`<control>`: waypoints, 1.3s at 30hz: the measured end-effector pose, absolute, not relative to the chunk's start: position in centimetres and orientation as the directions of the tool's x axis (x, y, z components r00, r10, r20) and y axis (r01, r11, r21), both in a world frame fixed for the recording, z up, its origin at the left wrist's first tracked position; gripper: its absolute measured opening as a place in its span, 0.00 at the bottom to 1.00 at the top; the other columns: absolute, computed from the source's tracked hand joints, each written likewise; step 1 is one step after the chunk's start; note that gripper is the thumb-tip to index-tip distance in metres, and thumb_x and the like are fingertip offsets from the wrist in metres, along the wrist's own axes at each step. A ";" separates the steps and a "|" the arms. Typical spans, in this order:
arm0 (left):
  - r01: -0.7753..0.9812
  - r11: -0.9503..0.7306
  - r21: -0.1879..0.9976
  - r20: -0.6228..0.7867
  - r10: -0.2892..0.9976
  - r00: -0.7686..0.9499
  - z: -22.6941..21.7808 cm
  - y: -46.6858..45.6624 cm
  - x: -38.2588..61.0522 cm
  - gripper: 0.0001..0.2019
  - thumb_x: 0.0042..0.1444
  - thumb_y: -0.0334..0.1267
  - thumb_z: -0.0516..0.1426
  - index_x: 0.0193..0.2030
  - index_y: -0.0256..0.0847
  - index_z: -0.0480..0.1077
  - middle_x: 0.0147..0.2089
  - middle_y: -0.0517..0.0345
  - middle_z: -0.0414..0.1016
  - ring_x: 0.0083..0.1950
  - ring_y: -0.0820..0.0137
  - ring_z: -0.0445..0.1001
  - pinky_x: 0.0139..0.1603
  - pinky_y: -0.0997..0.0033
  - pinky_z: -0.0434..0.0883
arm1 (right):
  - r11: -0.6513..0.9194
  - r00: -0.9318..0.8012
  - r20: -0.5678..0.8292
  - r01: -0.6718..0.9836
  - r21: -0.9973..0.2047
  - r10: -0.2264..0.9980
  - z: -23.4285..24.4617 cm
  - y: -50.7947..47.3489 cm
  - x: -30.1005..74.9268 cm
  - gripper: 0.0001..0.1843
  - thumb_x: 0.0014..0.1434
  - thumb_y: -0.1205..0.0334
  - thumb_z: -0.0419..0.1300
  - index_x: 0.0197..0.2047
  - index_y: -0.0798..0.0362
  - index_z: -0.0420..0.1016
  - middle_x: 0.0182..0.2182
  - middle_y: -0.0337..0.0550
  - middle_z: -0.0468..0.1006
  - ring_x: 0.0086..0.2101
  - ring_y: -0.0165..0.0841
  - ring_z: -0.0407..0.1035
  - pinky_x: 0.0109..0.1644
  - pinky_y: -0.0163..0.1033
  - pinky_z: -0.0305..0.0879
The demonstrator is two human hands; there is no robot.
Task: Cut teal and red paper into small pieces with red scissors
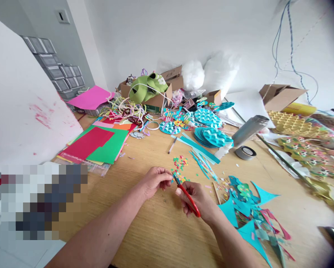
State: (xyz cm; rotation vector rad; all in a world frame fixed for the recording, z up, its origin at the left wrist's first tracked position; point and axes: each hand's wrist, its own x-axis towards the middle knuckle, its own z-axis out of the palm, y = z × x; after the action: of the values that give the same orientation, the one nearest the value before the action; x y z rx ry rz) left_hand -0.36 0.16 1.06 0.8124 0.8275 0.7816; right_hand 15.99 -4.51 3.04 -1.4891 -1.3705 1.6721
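Observation:
My right hand (199, 201) is closed round red-handled scissors (188, 195), whose blades point up-left toward my left hand. My left hand (155, 180) pinches a small scrap of paper (172, 178) right at the scissor tips. Both hands hover low over the wooden table (156, 230), near its middle. Just beyond them lies a little heap of multicoloured paper bits (179, 165). Teal paper offcuts (245, 208) are strewn to the right of my right hand.
Red and green paper sheets (98, 145) lie at left beside a white board (18, 111). Teal strips (202, 152), teal scalloped discs (211, 136), a tape roll (245, 152), a metal flask (249, 130), a pencil (172, 145) and cardboard boxes (153, 96) crowd the far side.

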 end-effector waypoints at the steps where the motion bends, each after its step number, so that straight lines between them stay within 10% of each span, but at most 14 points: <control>1: -0.268 0.460 0.846 -0.310 0.835 0.455 1.0 0.2 -0.4 0.09 0.40 0.37 0.62 0.26 0.35 0.69 0.18 0.62 0.68 0.19 0.79 0.63 0.20 0.78 0.55 | -0.362 -0.268 -0.418 0.236 -0.902 0.868 3.0 -4.5 16.0 0.20 0.46 0.48 0.63 0.24 0.53 0.60 0.12 0.30 0.68 0.12 0.24 0.64 0.12 0.26 0.55; 39: -0.214 0.473 0.854 -0.341 0.822 0.456 0.9 0.2 -0.4 0.09 0.38 0.37 0.62 0.26 0.35 0.69 0.18 0.62 0.68 0.18 0.79 0.62 0.19 0.77 0.54 | -0.335 -0.258 -0.409 0.287 -0.898 0.875 3.1 -4.5 16.0 0.19 0.46 0.50 0.63 0.23 0.53 0.58 0.11 0.29 0.66 0.11 0.24 0.62 0.11 0.25 0.55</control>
State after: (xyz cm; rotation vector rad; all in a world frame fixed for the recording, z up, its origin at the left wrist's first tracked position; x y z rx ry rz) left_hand -0.39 0.21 0.91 0.8362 0.8604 0.7398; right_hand 16.03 -4.46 3.06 -1.5202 -1.4223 1.6298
